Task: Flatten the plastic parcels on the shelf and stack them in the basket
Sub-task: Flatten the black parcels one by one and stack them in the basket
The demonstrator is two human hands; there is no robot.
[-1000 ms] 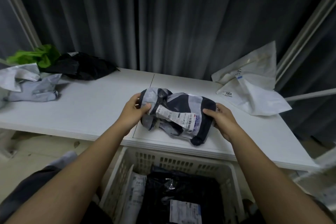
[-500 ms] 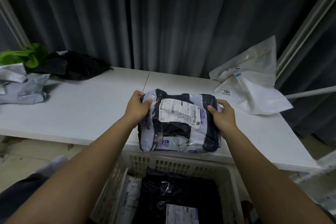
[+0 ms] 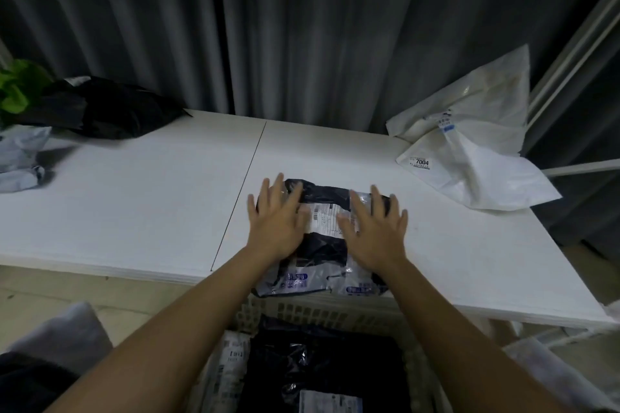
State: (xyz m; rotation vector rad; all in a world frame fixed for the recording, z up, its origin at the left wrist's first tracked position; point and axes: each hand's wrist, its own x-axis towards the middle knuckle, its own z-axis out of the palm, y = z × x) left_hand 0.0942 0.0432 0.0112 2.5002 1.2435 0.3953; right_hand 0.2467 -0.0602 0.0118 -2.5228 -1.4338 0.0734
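You have five parcels on the shelf (image 3: 151, 211): one grey-black (image 3: 322, 245), two white (image 3: 469, 117) (image 3: 479, 174), one black (image 3: 117, 107), one grey (image 3: 20, 157). One basket (image 3: 335, 312).

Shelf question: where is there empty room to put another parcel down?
The shelf is bare between the black bag and the left hand, and behind the pressed parcel. The right end is crowded by the white bags.

arms: bare to past the elbows | hands: no gloves | lap: dark cloth (image 3: 30, 382)
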